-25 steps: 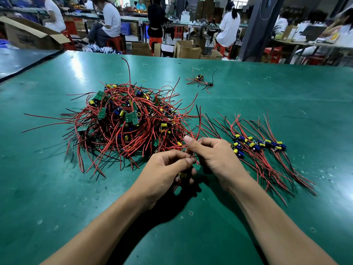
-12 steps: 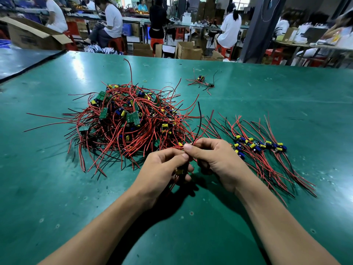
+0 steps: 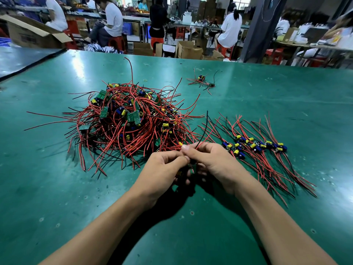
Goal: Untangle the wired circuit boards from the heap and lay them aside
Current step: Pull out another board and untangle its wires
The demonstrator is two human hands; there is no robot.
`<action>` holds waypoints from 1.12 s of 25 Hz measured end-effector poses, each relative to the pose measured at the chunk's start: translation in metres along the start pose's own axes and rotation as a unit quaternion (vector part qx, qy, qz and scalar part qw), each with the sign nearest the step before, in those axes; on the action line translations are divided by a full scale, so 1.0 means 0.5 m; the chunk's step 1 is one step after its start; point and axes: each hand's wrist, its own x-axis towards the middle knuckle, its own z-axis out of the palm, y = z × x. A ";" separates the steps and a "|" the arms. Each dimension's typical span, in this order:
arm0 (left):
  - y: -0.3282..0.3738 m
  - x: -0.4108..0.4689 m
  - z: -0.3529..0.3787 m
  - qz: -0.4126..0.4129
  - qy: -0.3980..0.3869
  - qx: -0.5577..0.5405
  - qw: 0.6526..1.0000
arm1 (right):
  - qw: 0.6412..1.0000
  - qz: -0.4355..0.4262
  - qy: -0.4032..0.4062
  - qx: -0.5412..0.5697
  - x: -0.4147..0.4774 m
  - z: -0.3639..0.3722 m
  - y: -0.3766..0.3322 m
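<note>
A tangled heap (image 3: 129,123) of small green circuit boards with red and black wires lies left of centre on the green table (image 3: 286,96). To its right, a row of sorted boards (image 3: 256,146) lies with wires fanned out. Just in front of the heap, my left hand (image 3: 164,169) and my right hand (image 3: 212,163) meet and together hold one wired board, mostly hidden under the fingers. My right thumb and fingers pinch its wires, and a black wire and a red wire (image 3: 206,129) stick up from them.
A small separate bunch of wired boards (image 3: 202,81) lies farther back on the table. Beyond the far edge, people sit at other benches among cardboard boxes (image 3: 189,50) and red stools. A second table surface (image 3: 23,58) adjoins at the far left.
Both hands stayed together at the heap's front edge while the right fingers worked along the wires. The black wire now stands up between heap and sorted row.
</note>
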 end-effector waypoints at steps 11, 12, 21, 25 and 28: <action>-0.005 0.007 0.001 0.041 -0.040 0.083 0.995 | 0.952 -0.103 0.156 -0.241 0.023 -0.013 0.007; -0.005 0.006 0.002 0.042 -0.047 0.086 0.994 | 0.958 -0.102 0.167 -0.209 0.023 -0.018 0.004; -0.007 -0.001 0.002 0.048 -0.068 0.096 0.992 | 0.940 0.035 0.034 0.337 0.023 -0.046 -0.032; -0.007 -0.002 0.002 0.042 -0.048 0.084 0.994 | 0.945 0.042 -0.003 0.324 0.018 -0.047 -0.035; -0.005 0.001 0.003 0.031 -0.010 0.051 0.998 | 0.993 -0.013 0.033 0.114 0.019 -0.030 -0.020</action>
